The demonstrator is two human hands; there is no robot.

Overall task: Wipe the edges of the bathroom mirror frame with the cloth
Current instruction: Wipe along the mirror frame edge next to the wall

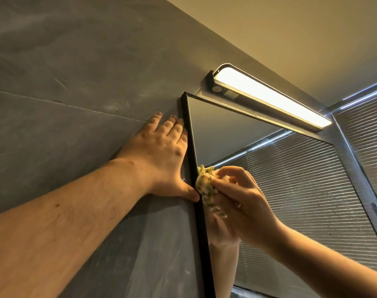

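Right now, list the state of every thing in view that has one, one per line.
Left hand: open, flat on the grey wall, thumb touching the frame.
Right hand: gripping the cloth.
Cloth: bunched, pressed to the glass beside the left edge of the frame.
Mirror frame: black, mounted on the wall.
Vanity light: on.

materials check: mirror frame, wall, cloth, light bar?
Mirror frame: thin black strip, satin sheen, probably painted metal; could be plastic.
Wall: large grey slabs with a visible joint line and cloudy veining, likely stone-look tile.
Cloth: yellowish, nubby, bunched in the right hand, looks like microfibre or chenille.
Light bar: dark housing, frosted glowing diffuser, likely plastic.
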